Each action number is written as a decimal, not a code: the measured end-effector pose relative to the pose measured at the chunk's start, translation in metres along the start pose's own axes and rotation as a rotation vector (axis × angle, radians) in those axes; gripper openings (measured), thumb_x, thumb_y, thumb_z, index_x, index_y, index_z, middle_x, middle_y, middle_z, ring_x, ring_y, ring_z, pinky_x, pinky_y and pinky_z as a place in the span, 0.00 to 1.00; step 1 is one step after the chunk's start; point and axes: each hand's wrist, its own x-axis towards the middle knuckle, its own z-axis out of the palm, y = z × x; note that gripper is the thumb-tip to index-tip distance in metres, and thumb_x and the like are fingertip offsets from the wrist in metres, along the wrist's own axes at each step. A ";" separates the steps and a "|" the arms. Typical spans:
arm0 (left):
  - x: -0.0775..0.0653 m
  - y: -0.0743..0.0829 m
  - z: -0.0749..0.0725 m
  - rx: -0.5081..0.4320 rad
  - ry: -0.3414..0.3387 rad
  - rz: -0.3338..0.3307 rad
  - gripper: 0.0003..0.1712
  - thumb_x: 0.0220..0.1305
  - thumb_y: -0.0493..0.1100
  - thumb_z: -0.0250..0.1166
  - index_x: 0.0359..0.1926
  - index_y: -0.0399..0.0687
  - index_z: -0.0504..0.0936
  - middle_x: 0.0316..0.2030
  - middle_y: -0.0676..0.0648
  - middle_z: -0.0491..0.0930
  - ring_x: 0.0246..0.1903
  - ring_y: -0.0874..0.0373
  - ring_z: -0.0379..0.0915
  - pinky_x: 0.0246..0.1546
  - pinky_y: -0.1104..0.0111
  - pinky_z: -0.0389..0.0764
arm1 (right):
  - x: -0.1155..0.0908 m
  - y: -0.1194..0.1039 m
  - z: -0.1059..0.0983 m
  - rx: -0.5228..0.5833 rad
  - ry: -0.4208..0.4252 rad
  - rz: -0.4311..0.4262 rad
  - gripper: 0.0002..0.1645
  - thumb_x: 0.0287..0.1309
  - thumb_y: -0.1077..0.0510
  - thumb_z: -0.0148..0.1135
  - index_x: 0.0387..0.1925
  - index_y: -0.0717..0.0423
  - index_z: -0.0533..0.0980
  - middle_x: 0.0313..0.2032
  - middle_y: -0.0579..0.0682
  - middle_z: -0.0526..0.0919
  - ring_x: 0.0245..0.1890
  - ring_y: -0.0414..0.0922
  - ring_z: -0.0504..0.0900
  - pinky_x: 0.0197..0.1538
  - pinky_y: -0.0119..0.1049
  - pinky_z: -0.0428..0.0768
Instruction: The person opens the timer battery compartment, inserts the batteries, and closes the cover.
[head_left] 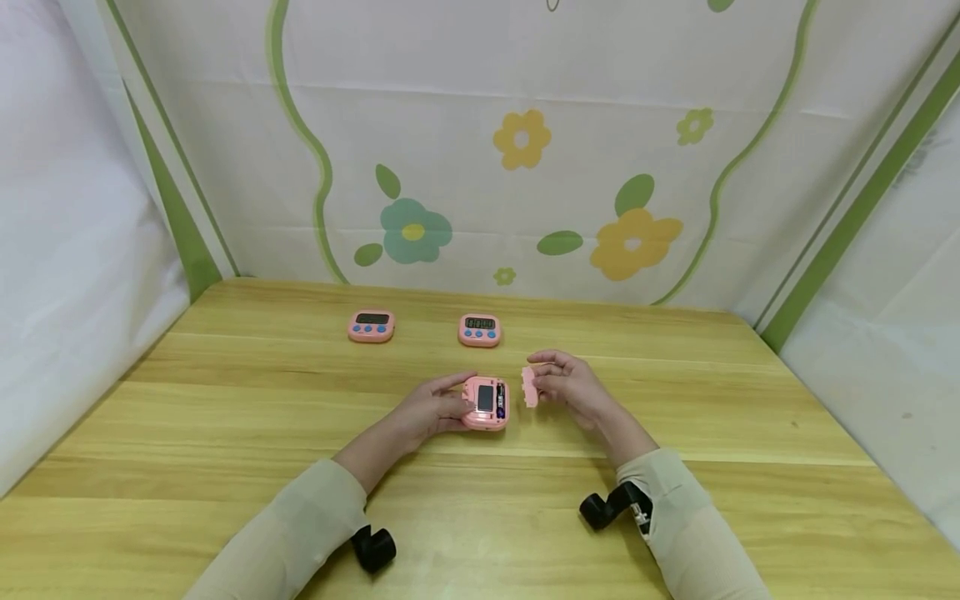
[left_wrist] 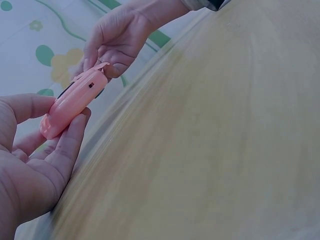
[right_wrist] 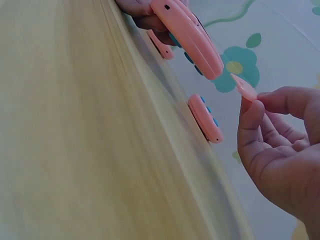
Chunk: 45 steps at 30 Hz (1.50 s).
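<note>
My left hand (head_left: 429, 412) grips a pink digital timer (head_left: 486, 403) by its left side, back facing up. On the timer's right side the battery slot lies uncovered, with a battery (head_left: 501, 401) inside. Just to the right, my right hand (head_left: 572, 386) pinches a small pink battery cover (head_left: 529, 387) between thumb and finger. In the right wrist view the cover (right_wrist: 244, 88) is close to the timer's edge (right_wrist: 192, 40), with a small gap between them. The left wrist view shows the timer (left_wrist: 75, 102) held between thumb and fingers above the table.
Two more pink timers with blue buttons rest face up farther back on the wooden table (head_left: 247, 400): one timer (head_left: 371, 327) at the left, another timer (head_left: 479, 331) behind the held one. A flower-patterned curtain (head_left: 480, 192) hangs along the table's back edge.
</note>
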 end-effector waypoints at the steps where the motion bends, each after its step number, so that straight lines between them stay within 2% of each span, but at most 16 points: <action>1: 0.000 0.000 0.001 -0.002 0.007 -0.009 0.35 0.52 0.33 0.60 0.61 0.41 0.59 0.44 0.35 0.69 0.33 0.53 0.73 0.39 0.63 0.75 | 0.000 0.000 0.001 0.007 0.000 0.013 0.22 0.50 0.73 0.51 0.50 0.72 0.62 0.30 0.52 0.74 0.26 0.41 0.74 0.31 0.30 0.76; 6: 0.001 0.002 0.002 -0.008 0.037 -0.043 0.34 0.53 0.31 0.58 0.61 0.42 0.59 0.45 0.35 0.68 0.33 0.54 0.73 0.40 0.62 0.75 | -0.002 -0.002 0.009 0.007 -0.008 0.045 0.22 0.52 0.71 0.51 0.50 0.76 0.62 0.28 0.51 0.74 0.23 0.39 0.74 0.27 0.27 0.75; 11: 0.000 0.003 0.002 -0.015 0.047 -0.053 0.33 0.53 0.31 0.57 0.61 0.43 0.59 0.45 0.35 0.68 0.34 0.53 0.73 0.40 0.63 0.75 | -0.003 -0.001 0.016 -0.015 0.014 0.049 0.22 0.51 0.71 0.53 0.49 0.74 0.65 0.28 0.51 0.76 0.22 0.39 0.74 0.22 0.25 0.72; 21: 0.000 0.001 0.001 -0.033 0.056 -0.038 0.34 0.52 0.30 0.58 0.62 0.43 0.59 0.44 0.34 0.68 0.35 0.52 0.73 0.41 0.62 0.74 | -0.004 0.001 0.028 -0.005 0.046 0.025 0.19 0.49 0.73 0.53 0.46 0.74 0.67 0.31 0.56 0.75 0.23 0.41 0.73 0.23 0.26 0.74; 28: -0.001 0.003 0.003 -0.053 0.052 -0.037 0.35 0.53 0.30 0.58 0.62 0.43 0.58 0.45 0.35 0.69 0.37 0.52 0.73 0.41 0.62 0.74 | -0.006 0.002 0.036 -0.131 0.153 0.042 0.14 0.49 0.72 0.55 0.40 0.70 0.72 0.28 0.55 0.76 0.20 0.42 0.73 0.23 0.29 0.76; 32: -0.002 0.004 0.004 -0.051 0.057 -0.029 0.35 0.54 0.30 0.58 0.62 0.42 0.57 0.44 0.35 0.70 0.36 0.53 0.73 0.40 0.62 0.74 | -0.007 0.002 0.040 -0.163 0.200 0.048 0.11 0.49 0.71 0.56 0.38 0.68 0.73 0.27 0.56 0.75 0.19 0.42 0.73 0.22 0.30 0.75; 45: -0.001 0.002 0.003 -0.045 0.056 -0.029 0.35 0.53 0.30 0.58 0.62 0.42 0.57 0.41 0.37 0.71 0.35 0.53 0.73 0.40 0.62 0.74 | -0.008 0.002 0.047 -0.242 0.240 -0.005 0.10 0.47 0.70 0.58 0.36 0.67 0.74 0.25 0.56 0.74 0.18 0.43 0.72 0.21 0.31 0.75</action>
